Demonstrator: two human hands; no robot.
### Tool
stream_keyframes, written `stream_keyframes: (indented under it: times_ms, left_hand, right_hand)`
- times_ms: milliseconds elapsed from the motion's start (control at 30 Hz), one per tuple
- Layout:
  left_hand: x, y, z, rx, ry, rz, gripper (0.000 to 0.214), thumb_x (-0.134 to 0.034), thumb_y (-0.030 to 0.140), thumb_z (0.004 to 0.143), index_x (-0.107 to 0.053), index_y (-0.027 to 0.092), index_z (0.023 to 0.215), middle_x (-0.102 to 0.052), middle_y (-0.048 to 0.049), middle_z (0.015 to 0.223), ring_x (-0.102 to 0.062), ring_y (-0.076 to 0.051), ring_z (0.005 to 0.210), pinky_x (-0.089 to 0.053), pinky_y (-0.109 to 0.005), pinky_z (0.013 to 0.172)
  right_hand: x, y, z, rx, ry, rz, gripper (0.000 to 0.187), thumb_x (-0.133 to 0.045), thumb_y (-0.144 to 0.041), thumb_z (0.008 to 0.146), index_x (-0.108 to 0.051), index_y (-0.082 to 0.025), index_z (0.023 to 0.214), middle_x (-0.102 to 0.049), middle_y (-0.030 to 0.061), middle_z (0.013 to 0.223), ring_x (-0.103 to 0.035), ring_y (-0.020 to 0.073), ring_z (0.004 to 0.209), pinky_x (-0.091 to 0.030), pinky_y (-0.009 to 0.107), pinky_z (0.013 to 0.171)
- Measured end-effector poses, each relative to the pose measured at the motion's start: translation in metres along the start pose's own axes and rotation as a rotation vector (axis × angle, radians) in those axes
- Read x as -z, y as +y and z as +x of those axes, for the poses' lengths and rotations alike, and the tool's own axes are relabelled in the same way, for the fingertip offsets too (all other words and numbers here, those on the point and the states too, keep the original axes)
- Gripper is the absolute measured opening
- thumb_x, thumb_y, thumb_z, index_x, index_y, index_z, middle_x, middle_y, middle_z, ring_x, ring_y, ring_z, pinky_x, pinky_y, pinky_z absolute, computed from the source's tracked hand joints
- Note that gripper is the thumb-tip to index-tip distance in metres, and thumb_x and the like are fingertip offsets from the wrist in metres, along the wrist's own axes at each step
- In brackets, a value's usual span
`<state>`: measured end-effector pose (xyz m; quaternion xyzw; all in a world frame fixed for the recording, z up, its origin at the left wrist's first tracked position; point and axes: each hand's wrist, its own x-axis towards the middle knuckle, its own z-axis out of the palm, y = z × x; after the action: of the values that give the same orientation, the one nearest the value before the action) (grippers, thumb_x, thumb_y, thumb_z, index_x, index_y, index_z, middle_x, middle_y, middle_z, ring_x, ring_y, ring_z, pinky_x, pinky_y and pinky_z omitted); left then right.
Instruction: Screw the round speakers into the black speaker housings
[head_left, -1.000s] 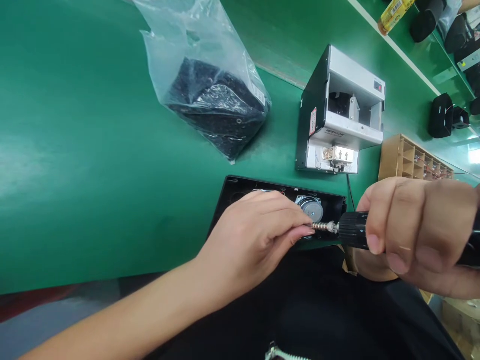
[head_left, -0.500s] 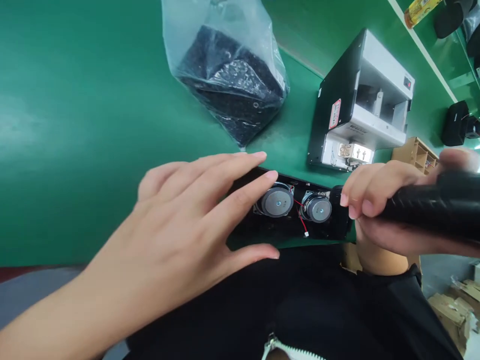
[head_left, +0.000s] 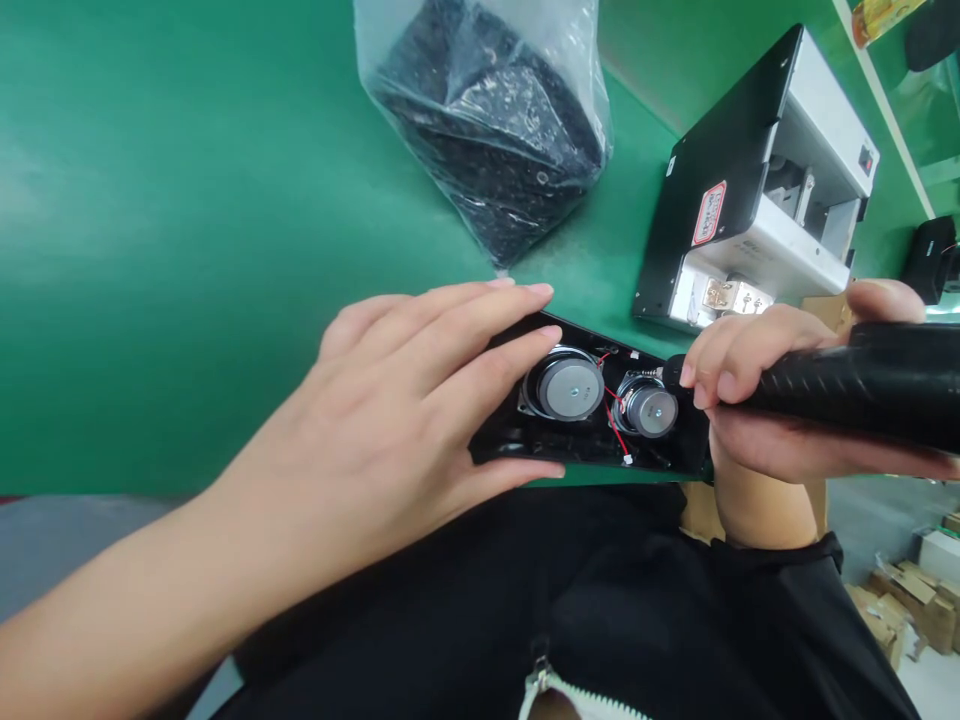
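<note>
My left hand reaches over the left end of a long black speaker panel. Its fingers lie at the far edge and its thumb along the near edge, holding the panel. Two round speakers, a larger one and a smaller one, sit in the panel. A thin red wire with a white plug lies between them. My right hand is wrapped round a black electric screwdriver, held nearly level. Its black front end reaches the smaller speaker's upper right corner; the tip itself is hidden.
Beyond the panel lies a clear plastic bag of black pieces. A black and silver machine, apparently a screw feeder, stands at the back right. Cardboard lies on the floor at lower right. The green tabletop stretches left.
The view has shifted, so bag and machine appear farther right and higher. My left hand sits slightly farther right and its thumb now meets the panel's near edge. The screwdriver stays at the smaller speaker.
</note>
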<state>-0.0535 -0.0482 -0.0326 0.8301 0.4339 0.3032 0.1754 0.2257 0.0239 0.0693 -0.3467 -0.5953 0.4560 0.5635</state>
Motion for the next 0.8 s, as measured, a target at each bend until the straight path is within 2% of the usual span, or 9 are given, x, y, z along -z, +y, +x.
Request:
stream_keyframes:
  times_ms: [67, 167, 300, 433, 600, 700, 800]
  left_hand:
    - [-0.004, 0.003, 0.001, 0.004, 0.047, -0.005, 0.066, -0.061, 0.068, 0.132, -0.056, 0.024, 0.18, -0.066, -0.0228, 0.191, -0.069, -0.047, 0.172, -0.055, -0.063, 0.135]
    - [-0.007, 0.005, 0.003, 0.044, 0.099, -0.009, 0.06, -0.051, 0.068, 0.135, -0.057, 0.026, 0.178, -0.068, -0.0176, 0.189, -0.071, -0.046, 0.171, -0.055, -0.064, 0.136]
    - [-0.004, 0.002, 0.002, 0.031, 0.043, -0.016, 0.062, -0.066, 0.064, 0.13, -0.055, 0.028, 0.179, -0.065, -0.0177, 0.193, -0.068, -0.048, 0.172, -0.056, -0.066, 0.138]
    - [-0.005, -0.002, -0.001, 0.04, 0.002, -0.015, 0.07, -0.079, 0.061, 0.124, -0.053, 0.032, 0.182, -0.063, -0.0171, 0.194, -0.067, -0.048, 0.173, -0.057, -0.068, 0.137]
    - [-0.014, 0.001, -0.002, 0.095, 0.092, -0.048, 0.07, -0.077, 0.066, 0.122, -0.053, 0.038, 0.181, -0.067, -0.0167, 0.191, -0.069, -0.047, 0.171, -0.054, -0.068, 0.138]
    - [-0.011, -0.001, -0.001, 0.049, 0.069, -0.039, 0.073, -0.075, 0.067, 0.123, -0.051, 0.035, 0.184, -0.066, -0.0196, 0.192, -0.07, -0.048, 0.171, -0.056, -0.068, 0.136]
    - [-0.007, -0.004, -0.001, 0.019, 0.032, -0.043, 0.078, -0.078, 0.07, 0.122, -0.05, 0.034, 0.185, -0.064, -0.0201, 0.193, -0.07, -0.049, 0.171, -0.058, -0.068, 0.135]
  right_hand:
    - [-0.001, 0.002, 0.0, 0.001, -0.013, 0.024, 0.058, -0.084, -0.091, 0.104, -0.089, -0.04, 0.131, -0.081, -0.0052, 0.074, -0.075, 0.0207, 0.053, -0.071, 0.039, 0.054]
    - [-0.001, 0.002, 0.002, -0.001, -0.017, 0.022, 0.056, -0.083, -0.09, 0.106, -0.092, -0.041, 0.132, -0.079, -0.0055, 0.074, -0.073, 0.0206, 0.053, -0.071, 0.039, 0.053]
    - [0.0, 0.002, 0.002, 0.01, -0.013, 0.023, 0.049, -0.078, -0.083, 0.114, -0.093, -0.041, 0.135, -0.079, -0.0052, 0.074, -0.073, 0.0192, 0.053, -0.07, 0.037, 0.053]
    - [0.002, 0.002, -0.001, -0.002, -0.005, 0.056, 0.051, -0.081, -0.084, 0.112, -0.092, -0.039, 0.135, -0.08, -0.0048, 0.076, -0.073, 0.0191, 0.054, -0.07, 0.036, 0.055]
    - [0.004, 0.003, -0.006, 0.022, -0.055, 0.054, 0.056, -0.081, -0.089, 0.108, -0.088, -0.042, 0.138, -0.076, -0.0051, 0.075, -0.069, 0.0198, 0.052, -0.069, 0.038, 0.052]
    - [0.002, 0.003, -0.005, 0.022, -0.018, 0.078, 0.055, -0.082, -0.088, 0.109, -0.093, -0.04, 0.136, -0.078, -0.0046, 0.073, -0.067, 0.0194, 0.049, -0.068, 0.037, 0.05]
    - [-0.002, 0.005, -0.004, 0.017, 0.027, 0.062, 0.055, -0.089, -0.089, 0.102, -0.095, -0.042, 0.131, -0.077, -0.0056, 0.069, -0.063, 0.0199, 0.045, -0.065, 0.038, 0.045]
